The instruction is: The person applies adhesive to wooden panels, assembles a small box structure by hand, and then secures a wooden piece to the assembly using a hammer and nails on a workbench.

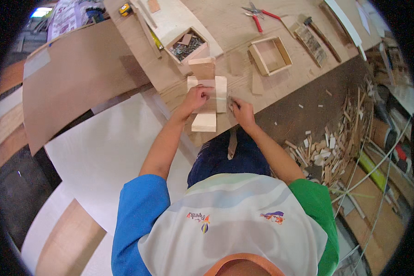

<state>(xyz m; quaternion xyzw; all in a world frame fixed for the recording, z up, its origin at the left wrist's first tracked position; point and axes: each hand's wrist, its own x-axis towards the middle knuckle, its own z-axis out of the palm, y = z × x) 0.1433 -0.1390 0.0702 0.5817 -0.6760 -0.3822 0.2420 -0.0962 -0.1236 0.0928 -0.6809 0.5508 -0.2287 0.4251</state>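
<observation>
Pale wooden pieces stand together near the table's front edge, like a small box with its parts laid out. My left hand [198, 97] reaches over the left side, its fingers closed and pressed on the wooden box [221, 92]. At its near end lies a short, thick wooden block [204, 123]; another wooden block [202, 67] sits at the far end. Just right of the box is my right hand [242, 112], with curled fingers on something small and greyish that I cannot make out.
Beyond the pieces stands a wooden box of nails [186, 46]. An open wooden frame box [270, 56] sits to its right. Red-handled pliers [257, 20], a hammer [324, 39] and a tape measure [125, 9] lie farther back. Wood offcuts [324, 152] cover the floor at right.
</observation>
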